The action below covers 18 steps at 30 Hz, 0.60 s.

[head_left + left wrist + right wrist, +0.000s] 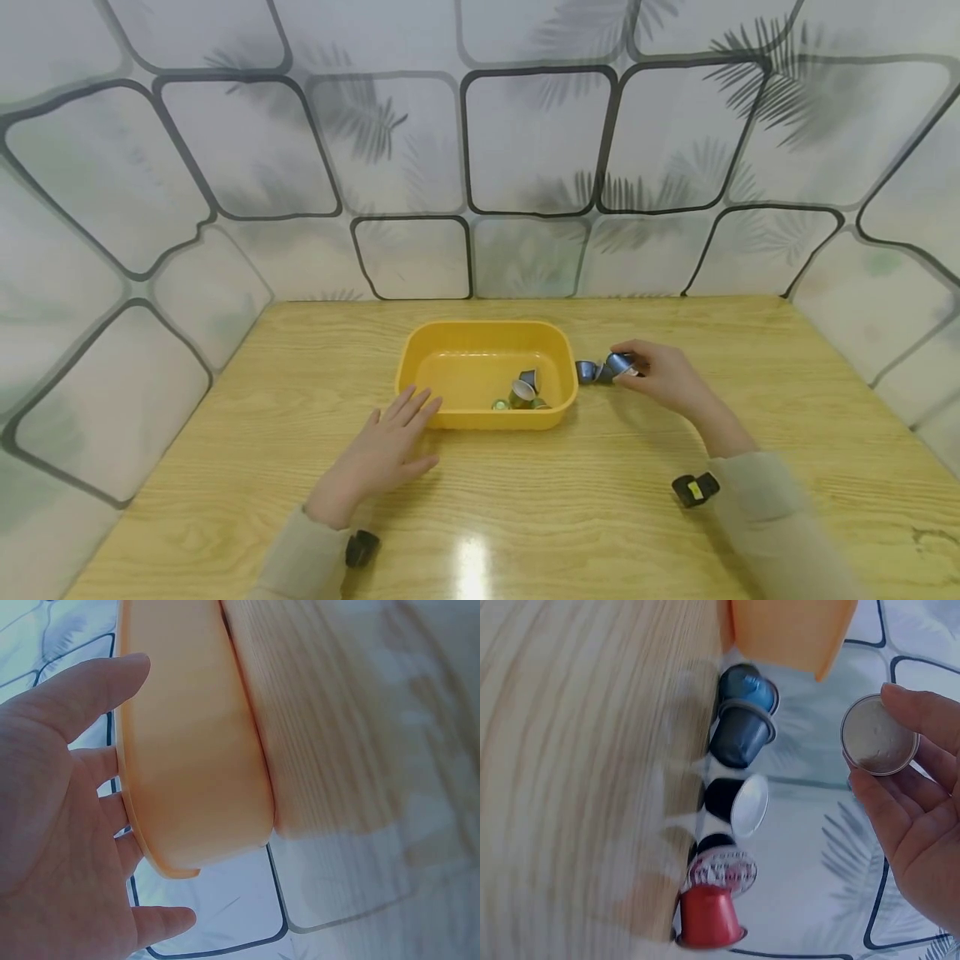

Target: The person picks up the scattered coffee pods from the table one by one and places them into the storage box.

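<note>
My right hand point(666, 380) pinches a blue coffee capsule point(619, 364) between thumb and fingers, just right of a yellow tray point(483, 421). In the right wrist view the capsule's round silvery lid point(879, 736) faces the camera. My left hand point(384, 458) has its fingers spread and rests at the tray's front left rim. Several capsules lie in the tray's right part, among them a green-gold capsule point(522, 395) and a dark blue capsule point(530, 379). Beside the tray's right wall, a blue capsule point(586, 372) lies on the table.
The right wrist view shows a row of loose capsules on the wooden table point(592, 765): a dark grey capsule point(740, 736), a black capsule with a pale lid point(749, 806) and a red capsule point(708, 916). A patterned cloth wall point(525, 142) stands behind the table.
</note>
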### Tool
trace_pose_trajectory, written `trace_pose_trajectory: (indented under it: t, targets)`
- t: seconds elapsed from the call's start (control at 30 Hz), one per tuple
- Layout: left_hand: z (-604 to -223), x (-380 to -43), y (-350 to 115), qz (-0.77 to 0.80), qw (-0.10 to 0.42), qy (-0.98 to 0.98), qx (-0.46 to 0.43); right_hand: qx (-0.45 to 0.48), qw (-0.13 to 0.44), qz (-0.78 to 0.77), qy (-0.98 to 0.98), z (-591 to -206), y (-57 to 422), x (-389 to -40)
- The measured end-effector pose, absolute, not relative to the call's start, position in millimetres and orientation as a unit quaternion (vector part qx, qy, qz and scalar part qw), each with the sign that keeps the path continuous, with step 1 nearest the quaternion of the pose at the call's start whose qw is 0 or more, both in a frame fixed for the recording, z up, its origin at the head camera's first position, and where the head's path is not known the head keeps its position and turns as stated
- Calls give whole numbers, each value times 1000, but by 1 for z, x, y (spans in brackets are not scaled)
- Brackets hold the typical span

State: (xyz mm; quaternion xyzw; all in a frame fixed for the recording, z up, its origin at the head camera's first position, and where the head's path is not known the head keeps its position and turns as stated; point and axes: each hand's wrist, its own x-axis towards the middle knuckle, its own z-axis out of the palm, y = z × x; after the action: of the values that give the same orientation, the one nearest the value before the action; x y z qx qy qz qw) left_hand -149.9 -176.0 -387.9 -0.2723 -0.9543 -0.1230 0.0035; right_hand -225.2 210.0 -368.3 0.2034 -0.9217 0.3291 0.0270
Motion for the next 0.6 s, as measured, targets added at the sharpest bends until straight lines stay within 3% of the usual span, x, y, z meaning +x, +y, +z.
trace_pose_trajectory:
  t: [0.6]
  targets:
    - [-390, -151, -176, -121, 4, -955, -272, 226, 7, 417, -881, -361, 157, -229]
